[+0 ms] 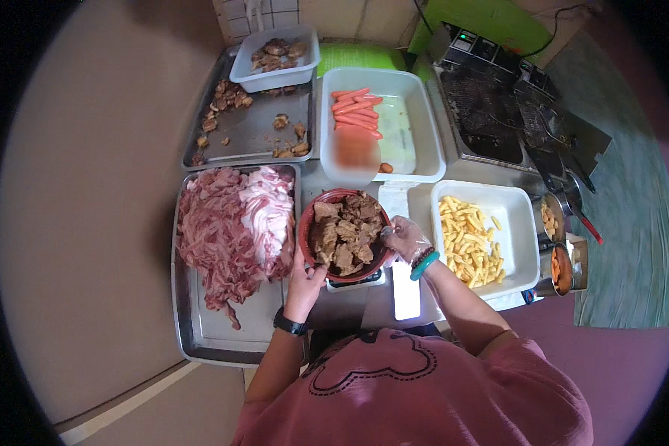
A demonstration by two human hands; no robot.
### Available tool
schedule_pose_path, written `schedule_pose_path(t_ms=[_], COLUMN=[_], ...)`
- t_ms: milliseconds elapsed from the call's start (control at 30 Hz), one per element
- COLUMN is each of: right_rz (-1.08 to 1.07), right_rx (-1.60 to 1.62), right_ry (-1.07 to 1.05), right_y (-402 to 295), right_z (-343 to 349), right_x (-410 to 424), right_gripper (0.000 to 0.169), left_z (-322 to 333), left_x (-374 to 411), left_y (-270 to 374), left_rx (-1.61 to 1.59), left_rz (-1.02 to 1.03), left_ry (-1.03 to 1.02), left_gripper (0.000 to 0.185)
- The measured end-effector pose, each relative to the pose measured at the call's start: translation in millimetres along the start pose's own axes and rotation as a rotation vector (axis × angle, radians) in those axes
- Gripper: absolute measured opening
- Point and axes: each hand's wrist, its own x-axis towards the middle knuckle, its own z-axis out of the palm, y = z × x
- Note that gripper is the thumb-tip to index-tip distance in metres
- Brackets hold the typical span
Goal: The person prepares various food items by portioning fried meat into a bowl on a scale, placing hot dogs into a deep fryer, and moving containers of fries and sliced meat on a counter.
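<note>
A dark red bowl (304,241) heaped with chunks of cooked brown meat (345,237) is between my hands. My left hand (305,287), bare with a black watch at the wrist, grips its lower left rim with the thumb on top. On the right rim, my right hand (406,240) holds the bowl through a clear plastic glove. Below the bowl a kitchen scale (357,283) is partly hidden; whether they touch, I cannot tell. A phone (406,292) with a bright white screen lies below my right hand.
Left is a metal tray (228,345) of sliced raw meat (228,234). Behind are another tray (245,139), a tub of cooked meat (276,81) and a sausage tub (407,131). A fries tub (518,240), deep fryer (485,122), red-tipped tongs (591,228) and metal containers (562,270) stand right.
</note>
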Motion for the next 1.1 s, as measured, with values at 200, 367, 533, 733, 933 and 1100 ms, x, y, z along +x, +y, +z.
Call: schedule_pose_path(t_ms=[200, 367, 533, 733, 933, 1100], right_rz=[0.003, -0.086, -0.068, 0.235, 0.007, 0.101], right_rx=[0.428, 1.146, 1.373, 1.176, 0.979, 1.064], right_ry=[-0.096, 0.189, 0.121, -0.292, -0.232, -0.229], right_y=[-39, -23, -77, -121, -113, -112], right_z=[-35, -210, -324, -336, -303, -314], right_x=[-36, -23, -28, 1, -28, -52], right_gripper=[0.019, 0.047, 0.058, 0.017, 0.015, 0.018], left_z=[36, 78, 147, 249, 340, 395], left_x=[-5, 32, 81, 142, 202, 219], left_y=[41, 65, 108, 177, 228, 230], left_rx=[-0.513, -0.618, -0.56, -0.455, 0.081, 0.837], left_rz=[0.072, 0.097, 0.178, 0.354, 0.828, 1.182], left_ry=[-0.138, -0.182, -0.255, -0.423, -0.039, 0.325], left_gripper=[0.074, 0.074, 0.071, 0.071, 0.074, 0.077])
